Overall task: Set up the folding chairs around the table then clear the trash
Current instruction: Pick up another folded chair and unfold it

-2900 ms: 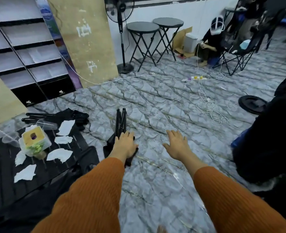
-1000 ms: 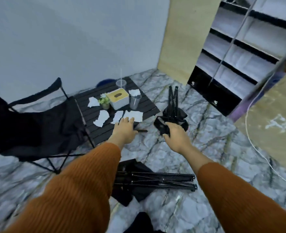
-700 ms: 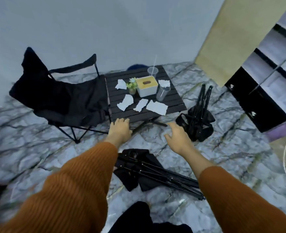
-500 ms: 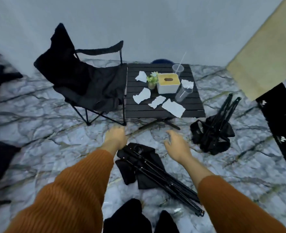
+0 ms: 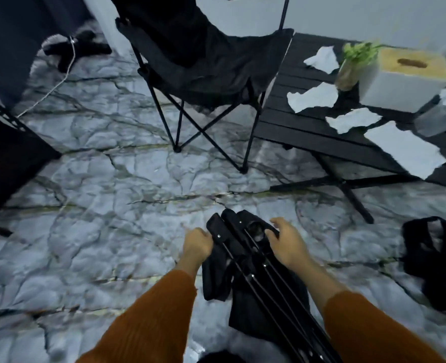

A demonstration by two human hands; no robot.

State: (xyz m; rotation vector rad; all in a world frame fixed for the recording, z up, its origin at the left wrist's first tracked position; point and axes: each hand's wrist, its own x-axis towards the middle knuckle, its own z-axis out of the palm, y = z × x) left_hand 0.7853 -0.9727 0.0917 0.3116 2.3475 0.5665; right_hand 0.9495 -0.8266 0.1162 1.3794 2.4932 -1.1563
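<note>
A folded black chair (image 5: 245, 260) lies on the marble floor in front of me. My left hand (image 5: 197, 246) grips its left side near the top end. My right hand (image 5: 286, 243) holds its right side at the same end. One black folding chair (image 5: 203, 56) stands unfolded at the left side of the low black slatted table (image 5: 303, 129). Several torn white paper scraps (image 5: 313, 96) lie on the table. Another folded black chair (image 5: 436, 260) lies on the floor at the right edge.
On the table stand a white tissue box with a yellow top (image 5: 405, 77), a small green plant (image 5: 352, 66) and a clear cup (image 5: 439, 116). A black rack (image 5: 4, 142) sits at the left. A white cable (image 5: 57, 82) runs across the floor.
My view has dropped closer to the floor and swung left. Both hands have gone down to the folded chair and taken hold of its top end.
</note>
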